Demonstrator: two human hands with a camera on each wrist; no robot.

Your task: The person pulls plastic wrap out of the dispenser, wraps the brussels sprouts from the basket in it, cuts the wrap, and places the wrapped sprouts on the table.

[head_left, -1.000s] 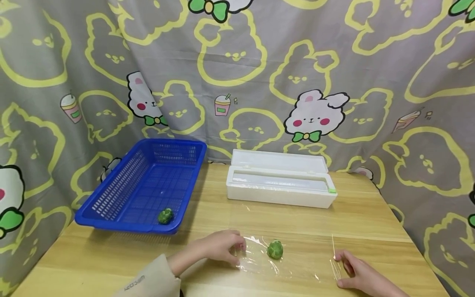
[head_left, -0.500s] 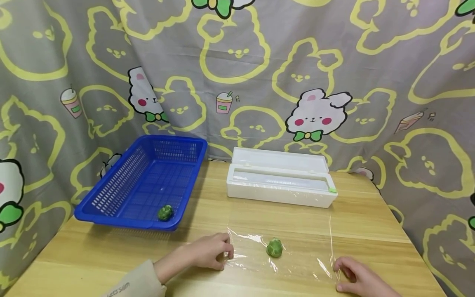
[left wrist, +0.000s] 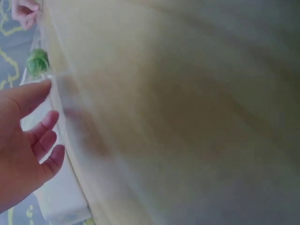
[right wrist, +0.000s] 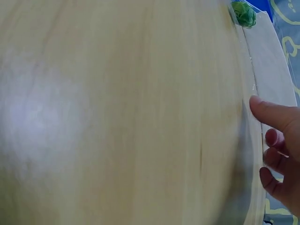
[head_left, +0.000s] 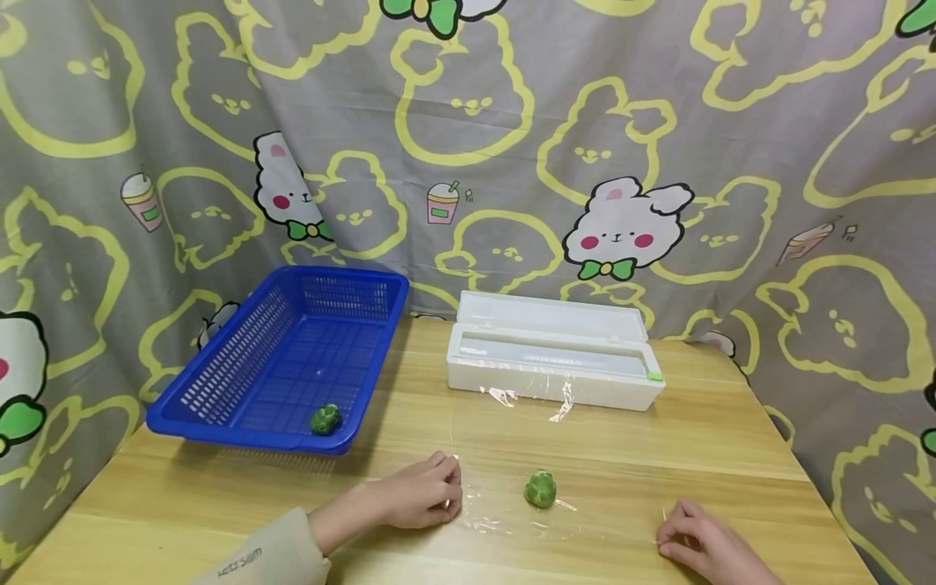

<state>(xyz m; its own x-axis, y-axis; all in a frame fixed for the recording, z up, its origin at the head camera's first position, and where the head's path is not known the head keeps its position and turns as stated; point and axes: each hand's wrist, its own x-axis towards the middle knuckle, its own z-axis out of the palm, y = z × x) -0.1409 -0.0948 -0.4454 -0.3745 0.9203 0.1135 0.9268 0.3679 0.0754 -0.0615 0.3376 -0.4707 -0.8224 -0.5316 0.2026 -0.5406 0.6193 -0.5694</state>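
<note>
Wooden table (head_left: 731, 439): your left hand (head_left: 420, 497) and right hand (head_left: 695, 540) pinch the film (head_left: 504, 520) edges; uneven pulling could crumple it or roll the sprout (head_left: 540, 489).

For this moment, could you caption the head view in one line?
Two hands hold a cling film sheet around a green sprout on the table.
</note>
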